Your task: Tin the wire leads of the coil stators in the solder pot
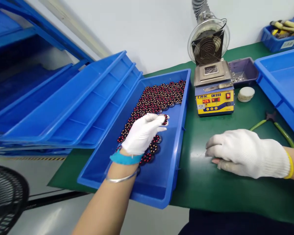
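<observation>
My left hand (143,133), in a thin white glove with a teal cuff, reaches over a blue tray (180,130). Pinched between thumb and fingertips is a small round black part (166,120) with red dots. Below and around the hand, many similar black round parts (159,96) with red or cream dots lie in rows in the tray. My right hand (245,151), in a white knitted glove with a yellow hem, rests on the green table. Its fingers are curled together, a bare fingertip showing; anything between them is hidden.
A yellow-and-blue solder pot (215,102) stands behind, below a round extraction fan (208,49). Green-handled cutters (284,133), a white round pad (246,93) and a dark bin (246,67) are nearby. Stacked blue trays (71,107) lean left; another tray (281,88) stands right.
</observation>
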A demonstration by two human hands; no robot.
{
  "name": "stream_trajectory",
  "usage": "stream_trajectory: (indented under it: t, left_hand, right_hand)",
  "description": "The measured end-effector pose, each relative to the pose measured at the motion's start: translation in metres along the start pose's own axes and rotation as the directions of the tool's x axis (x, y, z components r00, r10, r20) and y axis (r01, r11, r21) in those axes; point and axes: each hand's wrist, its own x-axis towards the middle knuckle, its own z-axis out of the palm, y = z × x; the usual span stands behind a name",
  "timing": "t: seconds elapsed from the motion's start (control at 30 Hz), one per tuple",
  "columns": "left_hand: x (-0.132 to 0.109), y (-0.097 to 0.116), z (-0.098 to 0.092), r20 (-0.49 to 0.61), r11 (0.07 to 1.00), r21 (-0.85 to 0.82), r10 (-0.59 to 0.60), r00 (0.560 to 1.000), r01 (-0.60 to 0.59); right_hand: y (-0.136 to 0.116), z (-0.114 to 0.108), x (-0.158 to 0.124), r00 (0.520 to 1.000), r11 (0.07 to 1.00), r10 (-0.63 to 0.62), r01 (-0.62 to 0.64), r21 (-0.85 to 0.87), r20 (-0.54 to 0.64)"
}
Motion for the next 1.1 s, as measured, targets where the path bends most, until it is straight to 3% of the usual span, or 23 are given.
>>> stream_trajectory:
  t: [0.03, 0.1, 0.2, 0.3, 0.37, 0.43, 0.57, 0.67, 0.77, 0.8, 0.87, 0.93, 1.0, 1.1]
  left_hand:
    - [-0.006, 0.01, 0.006, 0.049, 0.97, -0.241, -0.029, 0.998, 0.04]
    - [-0.014, 0.028, 0.024, 0.155, 0.859, -0.496, -0.054, 0.986, 0.125]
    - [-0.017, 0.045, 0.06, 0.286, 0.789, -0.57, -0.071, 0.956, 0.229]
    - [-0.009, 0.045, 0.093, 0.4, 0.793, -0.538, -0.058, 0.915, 0.286]
    - [-0.002, 0.038, 0.106, 0.453, 0.805, -0.508, -0.053, 0.89, 0.307]
    - [0.002, 0.031, 0.11, 0.481, 0.814, -0.491, -0.041, 0.876, 0.309]
    - [-0.002, 0.024, 0.103, 0.517, 0.825, -0.489, 0.013, 0.856, 0.283]
    - [-0.007, 0.026, 0.101, 0.517, 0.846, -0.467, 0.024, 0.855, 0.258]
    - [-0.01, 0.025, 0.104, 0.394, 0.923, -0.367, 0.04, 0.918, 0.117]
    - [-0.01, 0.024, 0.105, 0.331, 0.948, -0.318, 0.077, 0.94, 0.034]
    - [-0.01, 0.02, 0.106, 0.219, 0.965, -0.2, 0.214, 0.952, -0.171]
    - [-0.011, 0.015, 0.105, 0.145, 0.919, -0.041, 0.393, 0.908, -0.391]
    - [-0.011, 0.012, 0.103, 0.106, 0.813, 0.146, 0.554, 0.826, -0.564]
    - [-0.012, 0.01, 0.102, 0.087, 0.663, 0.336, 0.686, 0.723, -0.669]
  right_hand:
    - [0.0, 0.0, 0.001, 0.999, 1.0, 0.016, -0.016, 0.011, -0.044]
    - [-0.002, 0.0, 0.004, 0.975, 0.99, 0.132, -0.12, 0.079, -0.179]
    - [-0.003, -0.002, 0.011, 0.858, 0.918, 0.376, -0.294, 0.266, -0.35]
    - [0.002, -0.007, 0.016, 0.768, 0.853, 0.494, -0.339, 0.396, -0.407]
    - [0.008, -0.01, 0.018, 0.76, 0.825, 0.525, -0.343, 0.448, -0.383]
    - [0.014, -0.013, 0.019, 0.784, 0.826, 0.515, -0.345, 0.446, -0.348]
    - [0.019, -0.015, 0.02, 0.838, 0.883, 0.431, -0.316, 0.347, -0.334]
    - [0.021, -0.012, 0.021, 0.819, 0.862, 0.451, -0.296, 0.412, -0.354]
    - [0.02, -0.009, 0.023, 0.735, 0.768, 0.575, -0.335, 0.546, -0.359]
    - [0.019, -0.008, 0.023, 0.727, 0.728, 0.605, -0.341, 0.595, -0.324]
    - [0.017, -0.008, 0.023, 0.769, 0.646, 0.605, -0.322, 0.692, -0.207]
    - [0.013, -0.011, 0.023, 0.826, 0.591, 0.552, -0.292, 0.752, -0.113]
    - [0.01, -0.016, 0.022, 0.838, 0.584, 0.538, -0.298, 0.755, -0.085]
    - [0.01, -0.025, 0.019, 0.753, 0.603, 0.641, -0.376, 0.704, -0.147]
